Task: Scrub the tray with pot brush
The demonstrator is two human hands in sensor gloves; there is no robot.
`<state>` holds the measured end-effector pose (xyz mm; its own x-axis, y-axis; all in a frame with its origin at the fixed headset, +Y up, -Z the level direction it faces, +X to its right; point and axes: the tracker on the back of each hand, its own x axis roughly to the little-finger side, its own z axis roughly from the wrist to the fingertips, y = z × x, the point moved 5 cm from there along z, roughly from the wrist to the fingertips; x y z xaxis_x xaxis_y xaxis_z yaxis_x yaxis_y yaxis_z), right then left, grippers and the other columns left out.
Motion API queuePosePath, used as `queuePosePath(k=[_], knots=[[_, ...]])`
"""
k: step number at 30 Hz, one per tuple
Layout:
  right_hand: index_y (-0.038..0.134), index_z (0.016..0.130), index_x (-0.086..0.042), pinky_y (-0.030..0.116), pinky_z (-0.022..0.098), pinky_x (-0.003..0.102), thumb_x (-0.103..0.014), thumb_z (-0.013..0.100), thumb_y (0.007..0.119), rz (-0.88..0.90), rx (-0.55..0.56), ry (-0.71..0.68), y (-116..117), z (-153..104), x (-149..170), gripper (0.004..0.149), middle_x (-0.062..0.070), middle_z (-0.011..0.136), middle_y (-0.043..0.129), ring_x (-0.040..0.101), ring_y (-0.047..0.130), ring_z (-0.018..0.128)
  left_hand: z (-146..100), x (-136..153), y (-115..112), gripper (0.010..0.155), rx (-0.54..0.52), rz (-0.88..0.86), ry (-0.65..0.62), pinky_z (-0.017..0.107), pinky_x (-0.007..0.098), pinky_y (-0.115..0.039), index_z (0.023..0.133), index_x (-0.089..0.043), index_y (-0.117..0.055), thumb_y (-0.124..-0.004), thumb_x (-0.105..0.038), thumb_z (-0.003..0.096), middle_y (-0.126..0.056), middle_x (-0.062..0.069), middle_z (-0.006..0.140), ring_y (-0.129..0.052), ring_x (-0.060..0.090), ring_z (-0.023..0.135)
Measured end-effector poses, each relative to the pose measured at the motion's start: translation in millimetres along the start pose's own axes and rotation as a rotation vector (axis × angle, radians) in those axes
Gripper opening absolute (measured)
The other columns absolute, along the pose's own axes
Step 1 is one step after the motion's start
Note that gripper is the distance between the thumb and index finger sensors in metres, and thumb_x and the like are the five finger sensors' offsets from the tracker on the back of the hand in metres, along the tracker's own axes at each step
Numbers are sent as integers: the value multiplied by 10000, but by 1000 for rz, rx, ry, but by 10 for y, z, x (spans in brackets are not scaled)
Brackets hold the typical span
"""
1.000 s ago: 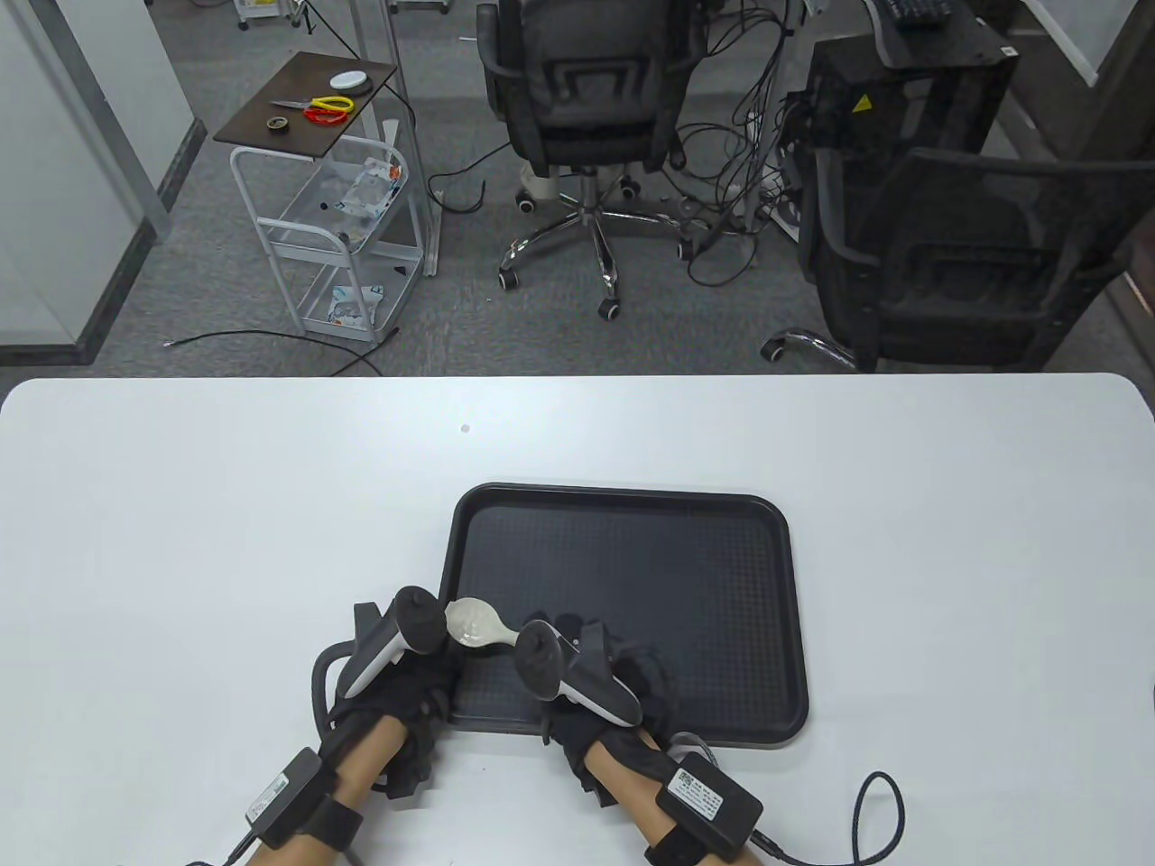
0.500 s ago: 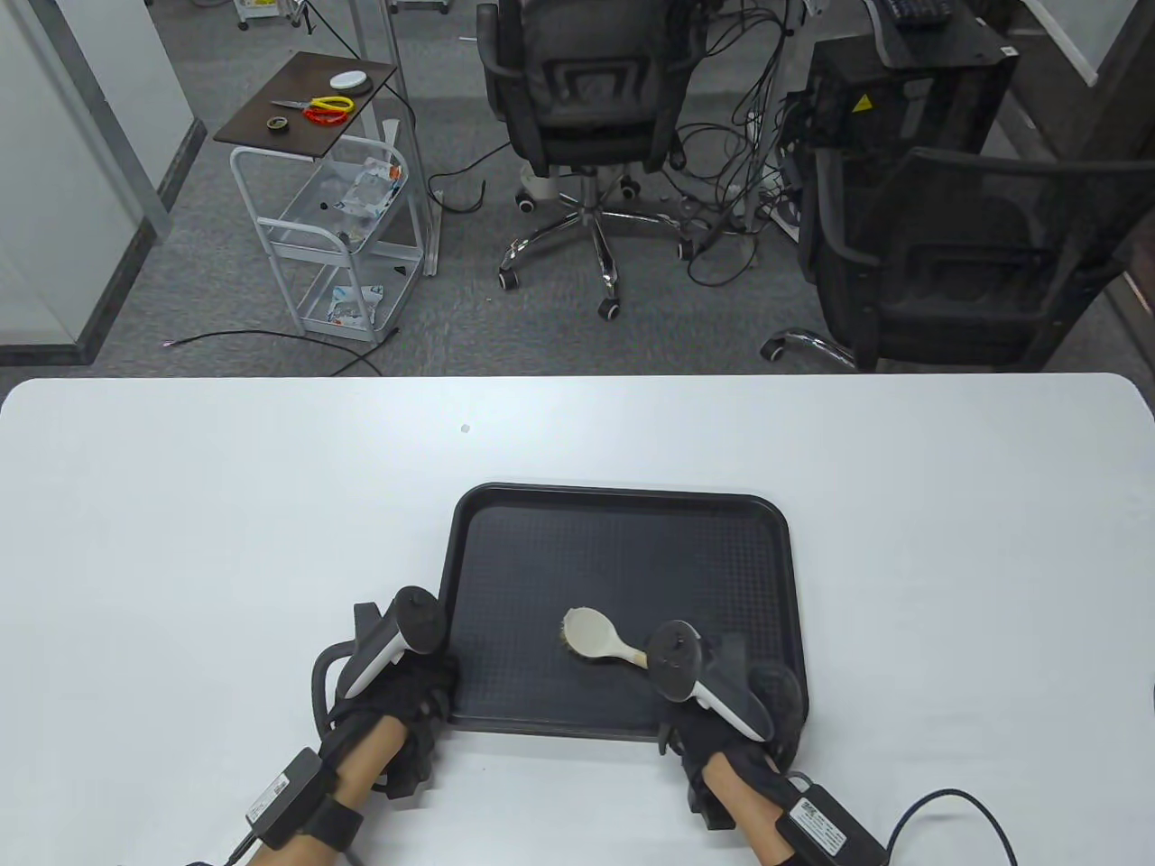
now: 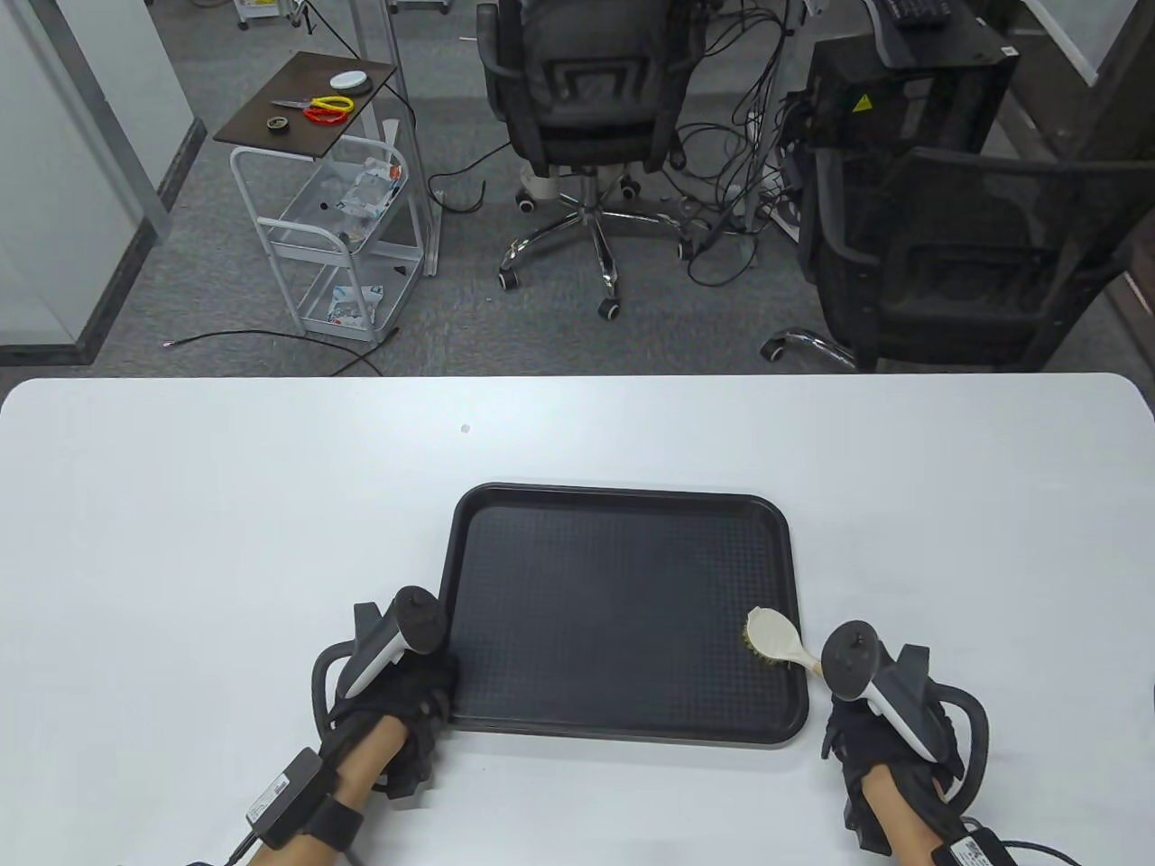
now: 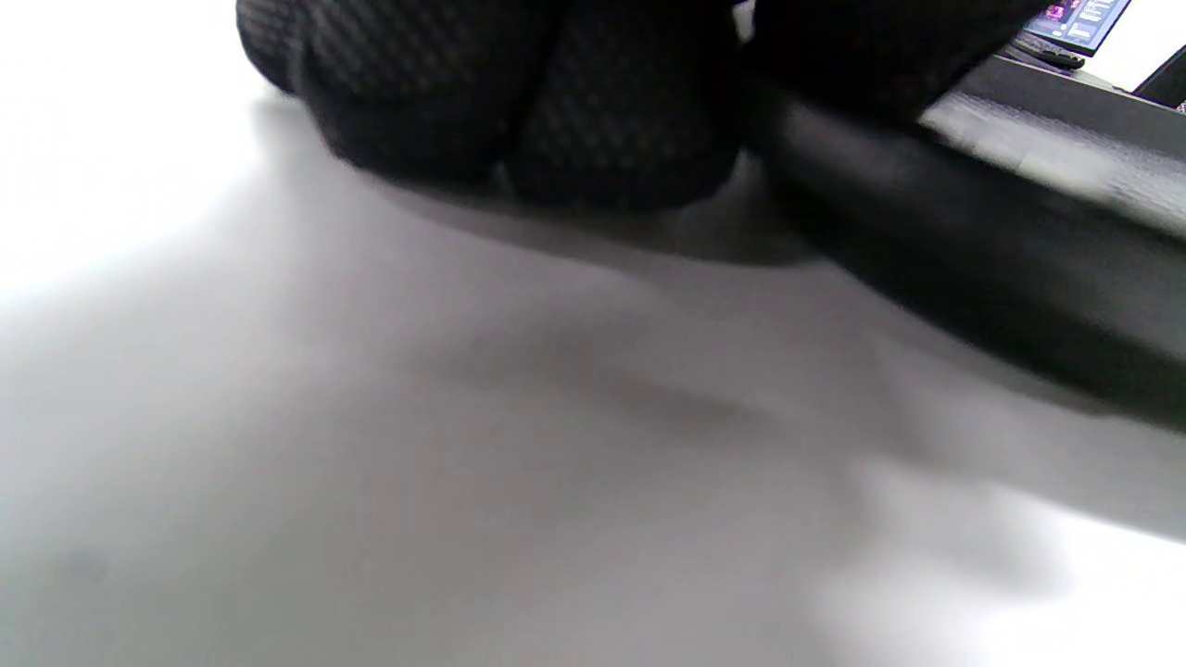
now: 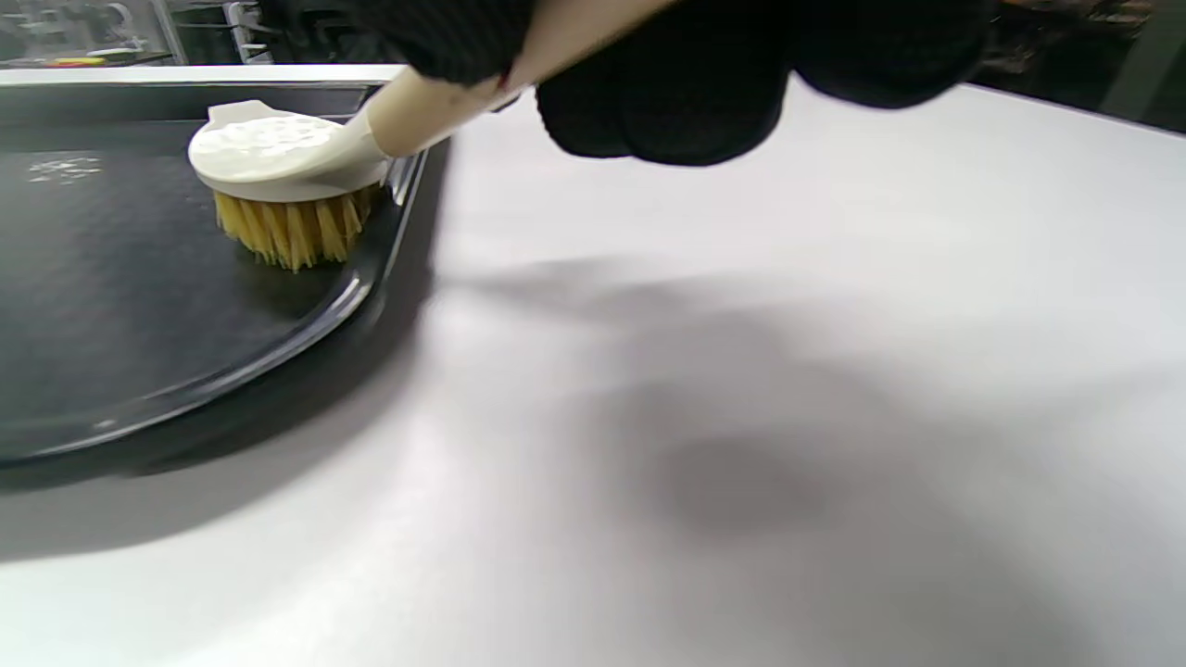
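The black tray (image 3: 621, 550) lies flat on the white bench (image 3: 180, 541), near the person's edge; the right hand (image 3: 889, 722) has its fingers curled round the cream handle of the pot brush (image 3: 773, 634), whose yellow bristles sit down on the tray floor hard against the right rim (the right wrist view shows them splayed slightly at the wall); the left hand (image 3: 406, 690) rests at the tray's near-left corner, fingers curled beside the rim, though I cannot tell whether they actually clasp it or merely brace it; scrubbing looks under way, with the brush at the near right edge of 1 pass; no suds or soil show, so what is cleaned cannot be read; the far half seems left to cover.
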<state>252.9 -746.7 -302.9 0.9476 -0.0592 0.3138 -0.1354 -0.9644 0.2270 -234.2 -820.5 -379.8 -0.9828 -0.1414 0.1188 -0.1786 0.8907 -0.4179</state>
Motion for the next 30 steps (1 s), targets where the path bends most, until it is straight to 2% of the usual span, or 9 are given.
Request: queuePosePath(k=[4,10,13,20,25,30], knots=[[705,993,-273,775,472,480,-274,483,779,-38,105,-58,-150,-104,-255,515,109,922,790,286,885,666,-1,-1,1,762,-1,2,1,621,477,-654,1040,-133,-431,-740,-500,448,-902,-22,436,-904,199,383],[676,1008,-266,774,478,471,-280,488,774,33,140,-221,-222,-262,-917,530,100,938,770,276,876,679,-1,-1,1,762,-1,2,1,621,477,-654,1040,-133,-431,-740,-500,448,-902,-21,436,-904,199,382],[661,1014,-273,782,479,456,-299,490,768,54,146,-339,-143,-330,-1325,535,86,943,764,260,878,682,-2,-2,1,761,-3,3,1,622,477,-654,1040,-134,-431,-740,-500,449,-901,-22,436,-904,198,382],[650,1017,-286,780,494,451,-296,491,763,55,122,-483,170,-512,-2140,537,73,957,749,251,870,699,-3,-3,0,762,-3,3,0,622,476,-654,1040,-133,-431,-740,-500,449,-901,-23,436,-904,198,382],[644,1017,-297,778,502,450,-291,491,758,20,89,-547,375,-619,-2489,538,71,966,739,250,864,711,-3,-3,-1,761,-3,2,0,622,477,-654,1040,-133,-430,-740,-499,449,-901,-22,436,-904,198,382],[639,1016,-302,788,500,443,-292,490,752,15,92,-572,473,-662,-2566,537,66,966,736,243,867,716,-5,-3,0,759,-3,3,0,622,477,-654,1040,-133,-431,-740,-498,451,-901,-22,436,-903,199,382]])
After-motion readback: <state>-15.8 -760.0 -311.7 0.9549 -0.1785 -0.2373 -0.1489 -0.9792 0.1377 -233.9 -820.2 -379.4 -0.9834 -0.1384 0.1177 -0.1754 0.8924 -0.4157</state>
